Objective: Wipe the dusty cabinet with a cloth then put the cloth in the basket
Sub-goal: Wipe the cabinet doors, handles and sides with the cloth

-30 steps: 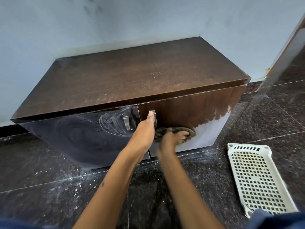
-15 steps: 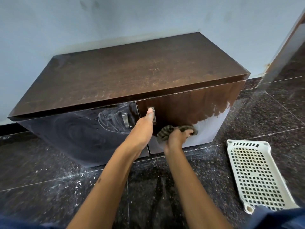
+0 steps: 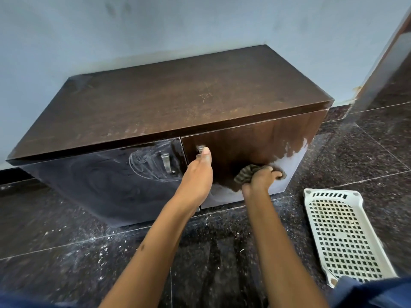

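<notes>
dark speckled stone floor (image 3: 66, 252) underfoot — polished, laid in large tiles with pale grout lines, scattered with white specks and powdery streaks, thickest near the middle foreground. pale blue-grey wall (image 3: 155, 30) behind, smudged with a few dark marks high up and a lighter hazy band lower down. dark skirting strip (image 3: 13, 174) along the wall's foot at the left. brown door frame (image 3: 382, 63) at the right edge — leaning across the corner, chipped and rust-coloured at its base where wall met floor. dark blue fabric (image 3: 367, 294) along the bottom edge, blurred.
</notes>
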